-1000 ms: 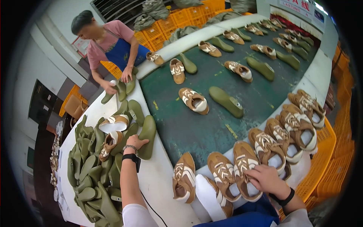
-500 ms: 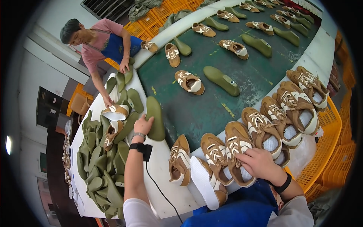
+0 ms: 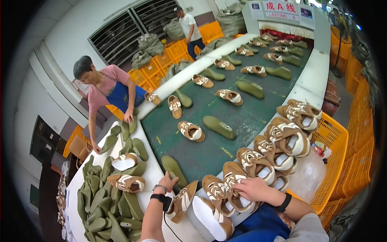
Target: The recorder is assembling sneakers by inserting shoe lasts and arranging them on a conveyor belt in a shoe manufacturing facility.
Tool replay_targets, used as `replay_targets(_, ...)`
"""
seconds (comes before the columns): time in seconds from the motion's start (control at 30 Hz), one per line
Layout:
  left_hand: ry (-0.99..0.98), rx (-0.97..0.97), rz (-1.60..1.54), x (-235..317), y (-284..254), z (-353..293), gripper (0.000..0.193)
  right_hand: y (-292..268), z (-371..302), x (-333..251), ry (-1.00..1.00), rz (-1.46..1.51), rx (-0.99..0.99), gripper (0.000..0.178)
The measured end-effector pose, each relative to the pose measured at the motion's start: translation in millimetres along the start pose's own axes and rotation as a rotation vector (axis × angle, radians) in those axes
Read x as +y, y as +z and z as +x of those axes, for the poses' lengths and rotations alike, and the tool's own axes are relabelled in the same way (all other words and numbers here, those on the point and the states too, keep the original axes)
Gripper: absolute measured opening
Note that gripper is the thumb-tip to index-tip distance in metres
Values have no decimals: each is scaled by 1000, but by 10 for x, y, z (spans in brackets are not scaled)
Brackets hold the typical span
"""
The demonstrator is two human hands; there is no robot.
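"Where's the green last [image 3: 171, 164]?"
"Lower centre, beside the left hand [image 3: 167, 182], fingers slightly spread; the right hand [image 3: 255, 189] curls over a brown shoe [image 3: 233, 176] (I can't tell either grip)."
"Advice?"
"Probably settle the last flat, steadying the shoe lightly."

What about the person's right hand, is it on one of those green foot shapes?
No, the right hand is on a brown-and-white shoe, while a green foot shape is by the left hand.

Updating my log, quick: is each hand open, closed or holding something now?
Left hand: holding a green shoe last near its lower end.
Right hand: on a brown-and-white sneaker; whether its grip is closed cannot be told.
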State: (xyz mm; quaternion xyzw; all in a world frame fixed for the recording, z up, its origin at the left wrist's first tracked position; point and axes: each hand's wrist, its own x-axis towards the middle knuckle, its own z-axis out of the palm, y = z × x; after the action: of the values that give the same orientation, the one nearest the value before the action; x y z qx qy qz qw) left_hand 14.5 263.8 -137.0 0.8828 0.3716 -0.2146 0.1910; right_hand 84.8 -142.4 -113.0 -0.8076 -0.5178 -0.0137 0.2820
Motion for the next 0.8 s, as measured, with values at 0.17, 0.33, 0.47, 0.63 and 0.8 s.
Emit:
replay_targets(0.17,263,53,55,-246,412,-1139,92,-32,-81,-123,-8,25,60,21)
replay_targets(0.33,176,308,127,-626,939,-1619,92,-208,-30,-283,-43,85,238,28)
replay_targets(0.47,136,472,-6,-671,1029,-2025,89,-486,78,-622,-102,96,366,32)
replay_targets(0.63,531,554,-100,-556,1173,-2358,69,-464,153,-921,-184,122,395,33)
replay_targets(0.8,637,798,-273,-54,844,-2921,68,-184,150,-1203,-155,198,339,37)
